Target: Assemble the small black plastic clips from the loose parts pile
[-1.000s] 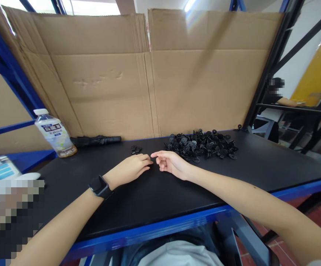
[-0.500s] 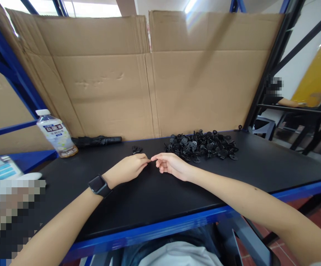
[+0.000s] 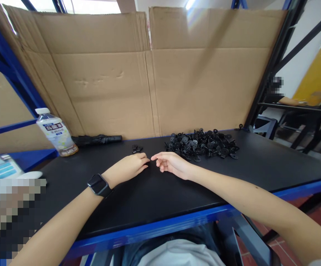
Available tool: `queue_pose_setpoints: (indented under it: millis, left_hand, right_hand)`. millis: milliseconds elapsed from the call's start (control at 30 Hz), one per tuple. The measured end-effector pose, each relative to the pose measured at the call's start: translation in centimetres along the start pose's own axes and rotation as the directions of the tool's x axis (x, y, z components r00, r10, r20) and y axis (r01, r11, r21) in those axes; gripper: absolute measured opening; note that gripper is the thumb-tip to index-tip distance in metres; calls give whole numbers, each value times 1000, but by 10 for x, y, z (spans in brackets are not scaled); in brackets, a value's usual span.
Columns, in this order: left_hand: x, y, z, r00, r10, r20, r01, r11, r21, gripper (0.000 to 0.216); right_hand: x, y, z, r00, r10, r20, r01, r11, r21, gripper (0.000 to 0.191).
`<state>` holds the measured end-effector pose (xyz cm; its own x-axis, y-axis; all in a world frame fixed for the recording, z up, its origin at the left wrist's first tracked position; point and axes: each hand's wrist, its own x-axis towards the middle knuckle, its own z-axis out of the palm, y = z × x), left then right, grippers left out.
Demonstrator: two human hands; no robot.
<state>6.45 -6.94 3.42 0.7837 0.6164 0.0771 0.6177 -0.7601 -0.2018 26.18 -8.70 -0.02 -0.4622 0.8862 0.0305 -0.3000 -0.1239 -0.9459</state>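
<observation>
My left hand rests on the black tabletop, its fingers loosely curled and holding nothing. A dark smartwatch sits on that wrist. My right hand lies just to its right, with the index finger reaching toward the left fingertips, almost touching them. A heap of several black plastic discs and clips lies just beyond my right fingers. A small cluster of the same black parts lies just beyond my left hand.
Cardboard sheets stand along the table's back edge. A plastic drink bottle and a folded black umbrella lie back left. A blurred object fills the lower left. A person sits beyond the dark rack at right.
My hands have drawn slightly apart, with the left fingertips sliding back from the right ones. The black parts have not visibly moved.
</observation>
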Motion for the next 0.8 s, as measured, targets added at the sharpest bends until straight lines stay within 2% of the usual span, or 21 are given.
queue_pose_setpoints:
  millis: [67,133,233,333,467,667,800]
  left_hand:
    - [0,1,0,999,-12,-52,12,1000,-4,27]
    - [0,0,-2,987,-16,-161,7,998,-59,28]
    - [-1,0,-7,939,-34,-342,-17,989,-147,30]
    - [-1,5,-10,906,-24,-423,-55,983,-173,31]
    - [2,16,-8,913,31,-407,-116,975,-187,32]
    - [4,24,-7,935,96,-340,-140,984,-107,31]
    - [4,29,-9,939,90,-332,-122,989,-79,26]
  right_hand:
    - [0,0,0,1000,-2,0,2,1000,-1,16]
    - [-1,-1,2,1000,4,-17,-4,1000,-2,16]
    - [-2,-3,4,999,20,-45,-21,999,-26,18]
    - [-1,-2,5,999,15,28,-13,996,-85,21]
    - [0,1,4,988,17,152,1,993,-115,28]
    - [-1,1,5,991,32,131,-17,993,-119,30]
    - [-1,-2,7,991,45,127,-28,991,-133,30]
